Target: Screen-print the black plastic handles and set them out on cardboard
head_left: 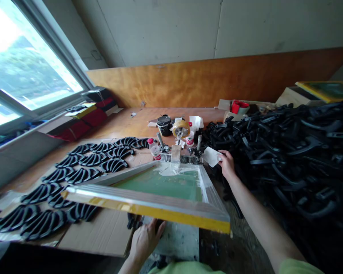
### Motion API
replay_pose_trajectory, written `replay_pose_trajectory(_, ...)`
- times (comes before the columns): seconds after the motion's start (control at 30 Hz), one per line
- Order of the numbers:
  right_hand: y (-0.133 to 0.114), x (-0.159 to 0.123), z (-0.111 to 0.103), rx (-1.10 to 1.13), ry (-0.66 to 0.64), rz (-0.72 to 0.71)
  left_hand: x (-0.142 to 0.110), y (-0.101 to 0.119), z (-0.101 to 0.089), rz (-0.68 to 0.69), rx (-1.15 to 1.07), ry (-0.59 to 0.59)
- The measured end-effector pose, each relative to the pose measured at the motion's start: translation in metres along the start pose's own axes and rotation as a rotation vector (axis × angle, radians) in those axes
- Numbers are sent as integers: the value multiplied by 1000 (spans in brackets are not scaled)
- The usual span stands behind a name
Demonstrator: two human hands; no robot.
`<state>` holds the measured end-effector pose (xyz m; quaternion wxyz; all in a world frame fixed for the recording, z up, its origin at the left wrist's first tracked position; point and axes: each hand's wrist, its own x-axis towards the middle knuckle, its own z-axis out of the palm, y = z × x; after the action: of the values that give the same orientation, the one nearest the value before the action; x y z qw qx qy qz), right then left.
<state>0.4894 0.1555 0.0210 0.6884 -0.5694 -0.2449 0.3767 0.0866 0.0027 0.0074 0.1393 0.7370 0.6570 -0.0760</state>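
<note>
A screen-printing frame (pixel 171 202) with green mesh (pixel 171 184) is tilted up in front of me, hinged to a metal clamp (pixel 185 158) at its far end. Below its yellow-taped near edge, my left hand (pixel 145 239) is closed around a black plastic part (pixel 159 222); the frame hides most of that part and some fingertips. A pale base plate (pixel 177 239) lies beneath. To the right of the clamp, my right hand (pixel 226 161) pinches a folded white sheet (pixel 212 156), paper or thin cloth, between thumb and fingers.
Curved black parts (pixel 84 176) lie in rows on cardboard (pixel 95 232) at left. A large heap of black parts (pixel 297 160) fills the right side. Behind the clamp stand a plastic bottle (pixel 154 149), a black tub (pixel 164 125) and a tape roll (pixel 181 128).
</note>
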Motion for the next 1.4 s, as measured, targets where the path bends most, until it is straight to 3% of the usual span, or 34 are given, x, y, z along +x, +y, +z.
replay_pose_trajectory(0.13, -10, -68, -33, 139, -2, 125, -3, 0, -1, 73, 99, -19)
replay_pose_trajectory(0.27, 5, -139, -35, 54, -102, 185, -10, -16, -10, 124, 68, 8)
replay_pose_trajectory(0.37, 20, -186, -17, -127, -149, 134, -15, -32, -10, 183, 27, 84)
replay_pose_trajectory(0.47, 31, -225, 12, -475, -227, -60, -16, -39, -5, 213, -16, 160)
replay_pose_trajectory(0.53, 38, -246, 35, -662, -336, -229, -15, -40, -1, 222, -42, 195)
replay_pose_trajectory(0.63, 55, -273, 69, -757, -559, -445, -13, -38, 3, 244, -67, 208)
replay_pose_trajectory(0.77, 87, -293, 99, -799, -815, -614, -12, -39, 6, 244, -96, 199)
replay_pose_trajectory(0.93, 114, -300, 96, -878, -889, -648, -11, -39, 9, 241, -143, 201)
replay_pose_trajectory(1.27, 82, -306, 58, -962, -951, -520, -10, -40, 12, 269, -148, 224)
replay_pose_trajectory(1.4, 71, -297, 49, -939, -749, -375, -9, -42, 15, 263, -125, 229)
